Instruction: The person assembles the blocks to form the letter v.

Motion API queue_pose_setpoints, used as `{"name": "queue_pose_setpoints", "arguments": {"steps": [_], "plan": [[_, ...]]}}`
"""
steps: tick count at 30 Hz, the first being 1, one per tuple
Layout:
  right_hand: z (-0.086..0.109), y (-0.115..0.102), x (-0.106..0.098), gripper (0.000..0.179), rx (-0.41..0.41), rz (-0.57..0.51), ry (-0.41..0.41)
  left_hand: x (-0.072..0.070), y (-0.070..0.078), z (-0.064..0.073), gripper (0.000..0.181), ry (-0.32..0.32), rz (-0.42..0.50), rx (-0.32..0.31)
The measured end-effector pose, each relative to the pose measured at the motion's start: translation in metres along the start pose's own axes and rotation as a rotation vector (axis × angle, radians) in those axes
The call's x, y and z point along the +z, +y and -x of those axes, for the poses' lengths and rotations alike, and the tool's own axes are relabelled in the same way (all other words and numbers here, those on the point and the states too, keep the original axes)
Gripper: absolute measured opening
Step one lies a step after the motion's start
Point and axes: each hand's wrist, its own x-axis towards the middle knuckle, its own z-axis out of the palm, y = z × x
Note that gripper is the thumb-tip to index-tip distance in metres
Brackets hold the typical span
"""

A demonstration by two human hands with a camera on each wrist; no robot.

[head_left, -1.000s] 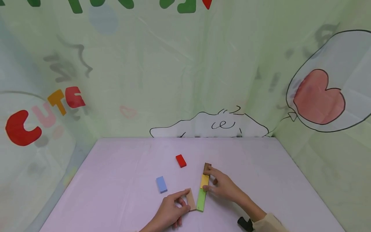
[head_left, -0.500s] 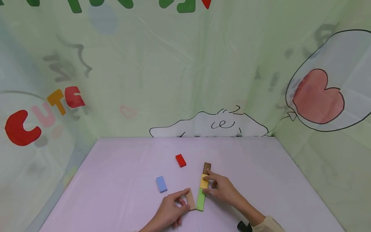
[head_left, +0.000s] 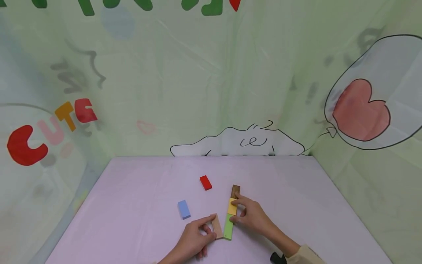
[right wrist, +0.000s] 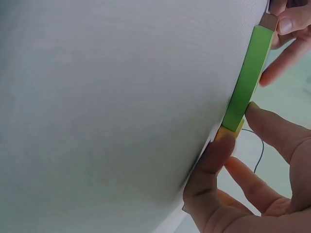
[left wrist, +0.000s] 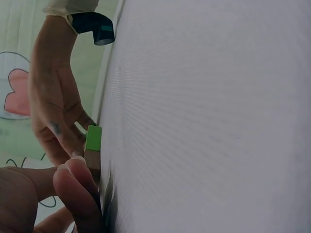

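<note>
In the head view a green block [head_left: 228, 231], a yellow block [head_left: 232, 209] and a dark brown block [head_left: 235, 190] lie end to end in a row running away from me. My left hand [head_left: 192, 238] pinches a light wooden block [head_left: 217, 228] lengthwise, index finger at its far end and thumb at the near one. That block slants, its near end against the green block's near end. My right hand [head_left: 255, 216] holds the row from the right, curled fingers at the yellow block and thumb on the green block [right wrist: 249, 80], as the right wrist view shows too.
Left of the row, a blue block [head_left: 184, 209] and a red block [head_left: 206, 182] lie separately on the pale table [head_left: 138, 205]. Printed fabric walls [head_left: 197, 80] close off the back and sides. A black device [head_left: 277, 258] sits at my right wrist.
My right hand has slid a little toward me along the row: its index finger left the brown block for the yellow one, its thumb moved onto the green block. My left hand stays put.
</note>
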Motion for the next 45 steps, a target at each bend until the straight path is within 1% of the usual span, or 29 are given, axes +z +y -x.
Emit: {"name": "queue_pose_setpoints", "arguments": {"steps": [6, 13, 18, 23, 26, 29, 35, 40, 45], "plan": [[0.000, 0.000, 0.001, 0.050, -0.006, 0.011, 0.017, 0.000, 0.001, 0.001, 0.057, -0.008, 0.006, 0.003], [-0.001, 0.001, 0.001, 0.049, 0.036, 0.019, 0.033, -0.001, 0.001, -0.002, 0.059, -0.023, 0.016, 0.006], [0.001, 0.001, -0.001, 0.049, 0.052, 0.013, 0.042, 0.000, 0.000, -0.004, 0.062, -0.028, 0.049, -0.008], [0.002, 0.002, -0.001, 0.049, 0.044, 0.008, 0.041, -0.003, 0.003, -0.001, 0.055, -0.046, 0.076, 0.010], [0.003, 0.003, 0.000, 0.049, 0.032, -0.008, 0.036, -0.008, 0.006, -0.001, 0.049, -0.056, 0.058, 0.034], [0.003, 0.003, 0.002, 0.050, 0.030, -0.024, 0.034, -0.017, 0.011, -0.003, 0.049, -0.059, 0.032, 0.054], [0.004, 0.002, 0.002, 0.050, 0.062, -0.017, 0.055, -0.037, 0.026, -0.016, 0.055, -0.057, -0.013, 0.078], [0.004, 0.002, 0.002, 0.051, 0.055, -0.018, 0.056, -0.050, 0.033, -0.029, 0.058, -0.011, -0.055, 0.123], [0.004, 0.005, 0.003, 0.051, 0.045, -0.039, 0.042, -0.056, 0.033, -0.042, 0.057, 0.051, -0.090, 0.140]]}}
